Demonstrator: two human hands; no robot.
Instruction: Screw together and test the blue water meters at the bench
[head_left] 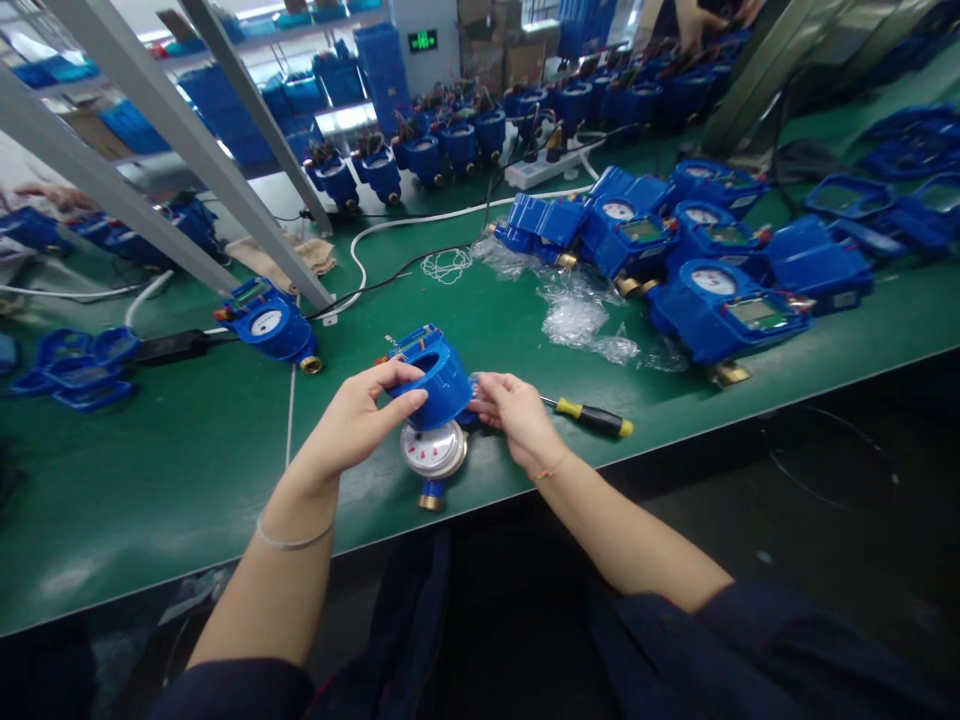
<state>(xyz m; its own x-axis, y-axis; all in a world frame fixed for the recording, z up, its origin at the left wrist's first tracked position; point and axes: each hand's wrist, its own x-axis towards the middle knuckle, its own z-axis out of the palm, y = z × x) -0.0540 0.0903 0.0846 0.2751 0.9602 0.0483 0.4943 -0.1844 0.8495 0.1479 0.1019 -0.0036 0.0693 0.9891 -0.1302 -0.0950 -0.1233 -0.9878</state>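
My left hand [371, 410] grips the rim of a blue plastic meter housing [442, 385], thumb and fingers closed on its round opening. The housing is tilted above a water meter [433, 450] with a round dial and a brass-ended blue pipe stub, on the bench. My right hand [514, 410] is at the housing's right side, its fingers pinched together; what they hold, if anything, is hidden. Just right of that hand lies a yellow and black screwdriver [595, 416].
Several assembled blue meters [720, 300] stand at the right by crumpled clear plastic [577, 315]. Another meter [271, 325] stands left, near blue lid frames [82, 365]. Cables, a power strip [544, 170] and a row of meters lie behind. Grey posts [247, 130] rise at the left.
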